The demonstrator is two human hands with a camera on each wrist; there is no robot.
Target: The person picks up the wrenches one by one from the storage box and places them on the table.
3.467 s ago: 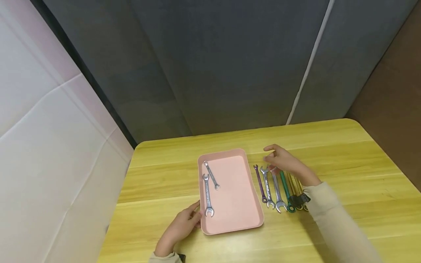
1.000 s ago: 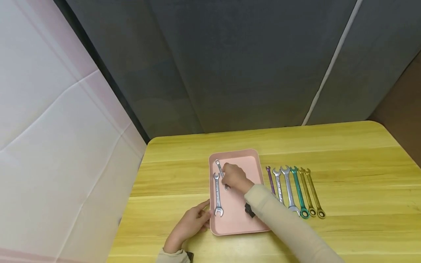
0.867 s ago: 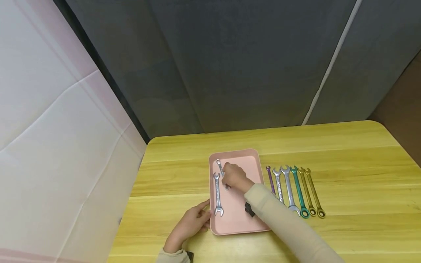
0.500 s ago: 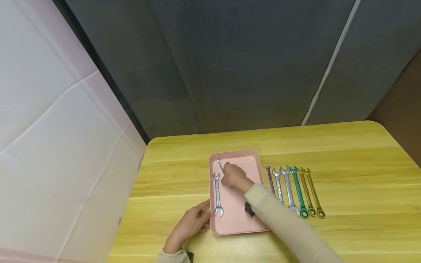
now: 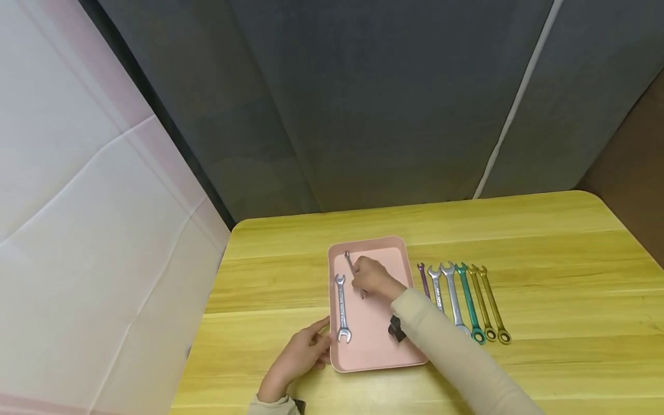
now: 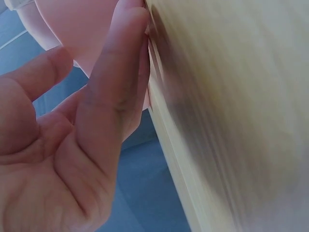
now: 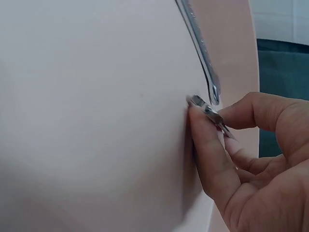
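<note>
The head view looks steeply down from above onto the counter [image 5: 544, 242]. Each wrist view sits very close: left beside the counter edge, right over the pink tray [image 7: 96, 121], which all three share.

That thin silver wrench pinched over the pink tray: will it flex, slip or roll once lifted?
The thin silver metal wrench looks rigid, so it probably won't flex. Its polished surface and the right hand pinching it only by the fingertips suggest it could slip or pivot. Being flat, it likely wouldn't roll on the pink plastic tray, only slide.
</note>
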